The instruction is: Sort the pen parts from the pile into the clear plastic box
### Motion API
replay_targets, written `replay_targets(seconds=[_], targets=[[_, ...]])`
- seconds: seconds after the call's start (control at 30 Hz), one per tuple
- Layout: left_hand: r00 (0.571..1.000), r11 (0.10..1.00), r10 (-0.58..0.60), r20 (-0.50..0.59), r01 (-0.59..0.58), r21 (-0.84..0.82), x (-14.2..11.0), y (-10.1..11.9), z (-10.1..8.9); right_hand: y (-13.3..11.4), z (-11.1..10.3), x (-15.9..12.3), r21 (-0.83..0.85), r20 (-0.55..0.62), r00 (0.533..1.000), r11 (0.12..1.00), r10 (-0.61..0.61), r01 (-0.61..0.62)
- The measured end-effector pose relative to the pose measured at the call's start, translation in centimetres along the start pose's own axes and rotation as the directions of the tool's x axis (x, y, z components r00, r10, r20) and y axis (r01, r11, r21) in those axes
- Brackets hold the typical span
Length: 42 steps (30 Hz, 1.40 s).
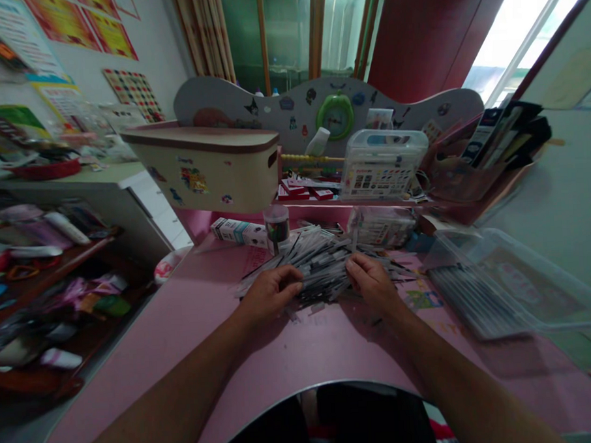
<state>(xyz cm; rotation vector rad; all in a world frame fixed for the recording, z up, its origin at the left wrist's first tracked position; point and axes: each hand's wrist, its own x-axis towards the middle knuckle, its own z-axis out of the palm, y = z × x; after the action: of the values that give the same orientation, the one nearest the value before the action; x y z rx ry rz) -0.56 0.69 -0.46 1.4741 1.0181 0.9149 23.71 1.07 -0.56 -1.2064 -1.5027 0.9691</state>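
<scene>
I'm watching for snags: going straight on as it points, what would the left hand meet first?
Most likely the pile of thin sticks, right ahead of the left hand; whether they already touch is unclear.

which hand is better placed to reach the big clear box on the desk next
Likely the right hand: it is nearer the clear box. The left hand is farther off, at the other side of the strip pile.

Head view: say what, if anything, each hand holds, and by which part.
The right hand may pinch a pale strip by its lower end; the left hand is at the pile of thin sticks, its grip unclear.
</scene>
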Motion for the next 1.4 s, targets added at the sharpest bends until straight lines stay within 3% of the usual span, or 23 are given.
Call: replay_targets(seconds=[0.33, 0.43, 0.53, 0.67, 0.83, 1.13, 1.4], targets=[[0.993, 0.953, 0.114, 0.019, -0.115, 0.281, -0.3, 1.1, 0.1, -0.8, 0.8, -0.8, 0.004, 0.092, 0.996, 1.000, -0.009, 0.009], [0.985, 0.923, 0.167, -0.051, -0.138, 0.359, -0.3, 1.4, 0.1, -1.1, 1.1, -1.4, -0.144, 0.120, 0.984, 0.979, -0.130, 0.147], [0.978, 0.929, 0.164, -0.127, -0.110, 0.353, -0.2, 1.2, 0.0, -1.9, 1.6, -2.2, -0.329, 0.234, 0.940, 0.890, -0.247, 0.315], [0.975, 0.942, 0.145, -0.171, -0.083, 0.324, -0.2, 1.0, -0.1, -2.4, 2.5, -2.8, -0.506, 0.407, 0.872, 0.729, -0.270, 0.462], [0.975, 0.941, 0.159, -0.152, -0.104, 0.323, -0.2, 1.0, 0.1, -1.7, 3.1, -3.1, -0.618, 0.450, 0.843, 0.578, -0.295, 0.533], [0.981, 0.939, 0.169, -0.092, -0.132, 0.318, -0.2, 0.8, 0.2, -1.9, 3.4, -3.3, -0.640, 0.503, 0.806, 0.493, -0.310, 0.589], [0.980, 0.947, 0.164, -0.111, -0.125, 0.295, -0.3, 0.8, 0.4, -1.9, 3.6, -3.5, -0.596, 0.539, 0.781, 0.512, -0.316, 0.619]])
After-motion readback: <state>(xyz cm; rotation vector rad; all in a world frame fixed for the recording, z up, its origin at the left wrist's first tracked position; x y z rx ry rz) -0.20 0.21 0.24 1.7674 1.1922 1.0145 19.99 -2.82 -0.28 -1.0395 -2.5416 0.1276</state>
